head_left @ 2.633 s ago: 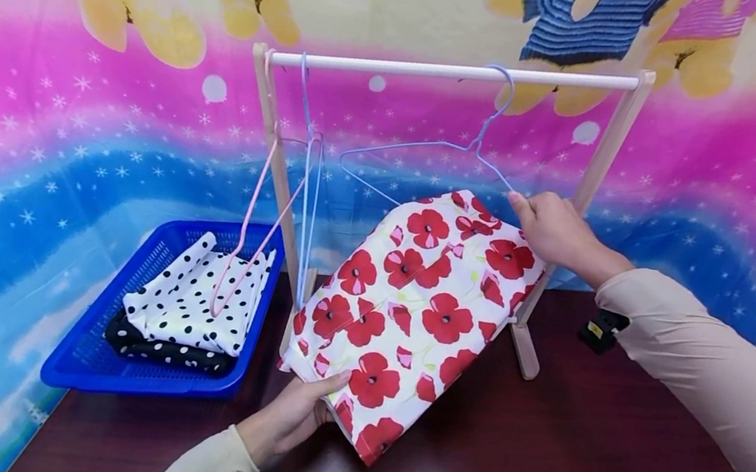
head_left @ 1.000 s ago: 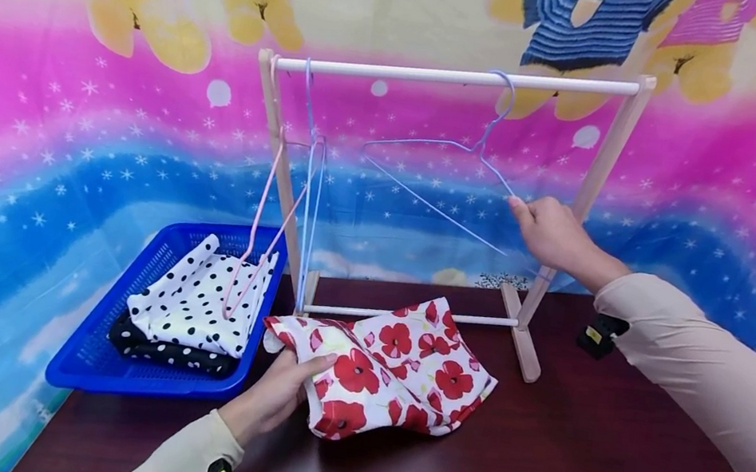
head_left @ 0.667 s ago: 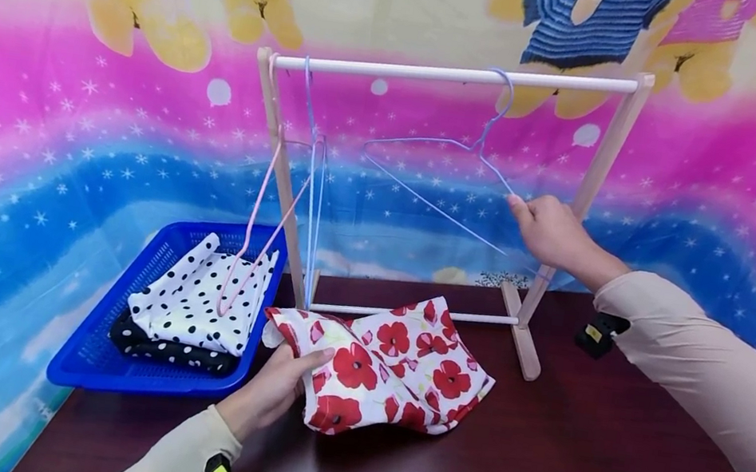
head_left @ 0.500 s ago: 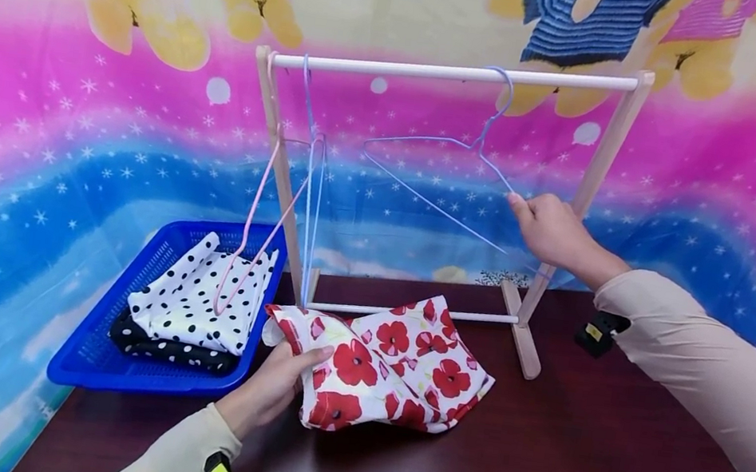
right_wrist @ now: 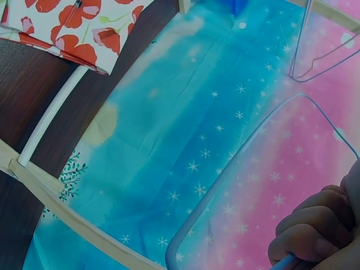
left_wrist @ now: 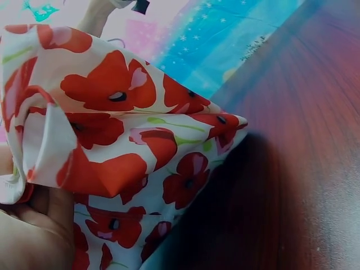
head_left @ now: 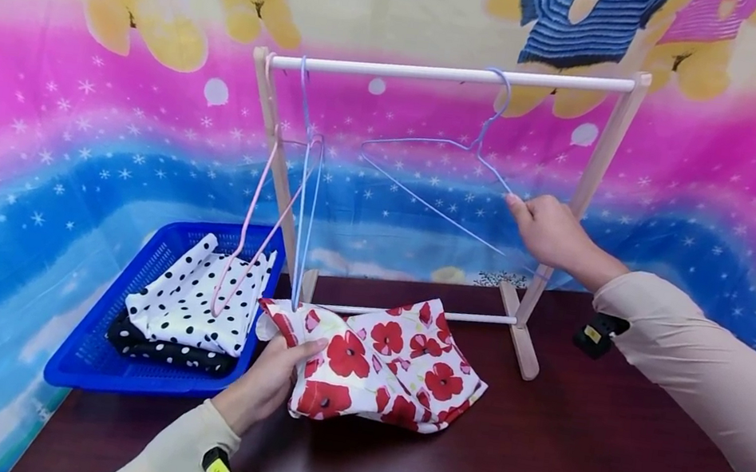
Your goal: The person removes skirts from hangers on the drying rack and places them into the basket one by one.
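Note:
A white cloth (head_left: 386,358) printed with red poppies hangs in loose folds low over the table, off the hanger. My left hand (head_left: 267,374) grips its left end, thumb on top and the other fingers under the fabric. In the left wrist view the folded cloth (left_wrist: 124,135) spreads out from that hand. A light-blue wire hanger (head_left: 420,140) hooks over the white rail of the wooden rack (head_left: 401,71), its lower bar bare. My right hand (head_left: 553,230) grips the hanger's right end; curled fingers (right_wrist: 309,228) show around the wire in the right wrist view.
A blue basket (head_left: 88,308) to the left holds a white cloth with black dots (head_left: 195,299) and a black cloth with white dots (head_left: 176,350). A pink hanger (head_left: 254,202) and another blue hanger (head_left: 305,210) hang at the rail's left end, partly over the basket.
The poppy-print cloth has come off the hanger and dropped down toward the table in my left hand, its folds loosened. My right hand keeps hold of the hanger. Lately, the left hand drifted slightly left.

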A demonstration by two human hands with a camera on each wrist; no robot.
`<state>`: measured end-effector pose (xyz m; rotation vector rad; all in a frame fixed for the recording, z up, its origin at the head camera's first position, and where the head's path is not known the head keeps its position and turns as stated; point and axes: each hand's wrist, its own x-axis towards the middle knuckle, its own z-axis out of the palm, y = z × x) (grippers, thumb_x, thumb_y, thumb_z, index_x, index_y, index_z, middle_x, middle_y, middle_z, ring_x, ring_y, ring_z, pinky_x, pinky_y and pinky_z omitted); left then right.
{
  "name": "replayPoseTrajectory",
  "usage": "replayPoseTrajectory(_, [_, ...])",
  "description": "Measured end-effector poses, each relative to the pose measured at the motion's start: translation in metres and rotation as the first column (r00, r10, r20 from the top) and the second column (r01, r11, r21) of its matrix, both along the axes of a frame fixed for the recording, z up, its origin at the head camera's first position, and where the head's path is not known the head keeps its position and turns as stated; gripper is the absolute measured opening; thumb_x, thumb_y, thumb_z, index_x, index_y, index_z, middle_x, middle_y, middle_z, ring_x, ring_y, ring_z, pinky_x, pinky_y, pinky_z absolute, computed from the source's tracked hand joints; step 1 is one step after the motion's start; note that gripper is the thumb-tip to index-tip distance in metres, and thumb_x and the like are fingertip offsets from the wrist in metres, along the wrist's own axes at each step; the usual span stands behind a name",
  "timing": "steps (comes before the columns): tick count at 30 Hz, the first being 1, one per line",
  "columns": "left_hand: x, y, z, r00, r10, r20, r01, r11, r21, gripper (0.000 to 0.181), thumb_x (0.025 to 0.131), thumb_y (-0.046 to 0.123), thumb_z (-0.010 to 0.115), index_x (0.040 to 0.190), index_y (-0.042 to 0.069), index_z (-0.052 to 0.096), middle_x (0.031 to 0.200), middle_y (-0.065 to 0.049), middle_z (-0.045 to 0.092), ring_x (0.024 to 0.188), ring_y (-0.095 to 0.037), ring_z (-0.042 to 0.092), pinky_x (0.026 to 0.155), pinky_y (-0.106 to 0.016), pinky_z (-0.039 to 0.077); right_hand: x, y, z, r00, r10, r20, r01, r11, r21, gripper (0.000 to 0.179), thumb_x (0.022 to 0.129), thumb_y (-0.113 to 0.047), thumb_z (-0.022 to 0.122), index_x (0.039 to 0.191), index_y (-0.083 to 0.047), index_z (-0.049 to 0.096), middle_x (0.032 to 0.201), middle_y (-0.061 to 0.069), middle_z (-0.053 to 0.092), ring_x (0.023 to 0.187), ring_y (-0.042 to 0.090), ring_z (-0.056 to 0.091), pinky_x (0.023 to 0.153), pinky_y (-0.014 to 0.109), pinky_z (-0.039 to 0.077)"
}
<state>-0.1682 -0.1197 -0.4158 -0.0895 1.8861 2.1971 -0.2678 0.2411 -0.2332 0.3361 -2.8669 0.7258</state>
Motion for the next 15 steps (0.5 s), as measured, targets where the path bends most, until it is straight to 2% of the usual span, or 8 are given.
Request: replayPoseTrajectory(15, [-0.004,-0.014,0.019,1.0,0.003,0.01,-0.003,0.999,0.055,0.049,0.101,0.021,0.055,0.142,0.008,0.032,0.114,0.003,0.069,0.101,-0.009,0.071,0.089,-0.026,0.059,0.001,-0.002,-0.001,0.999,0.035,0.013,-0.035,0.999,-0.029,0.059,0.111,-0.041,0.03,0.059,-0.014,0.037,0.051,-0.003,0.027,0.042,0.014,0.027,0.041,0.028,0.026])
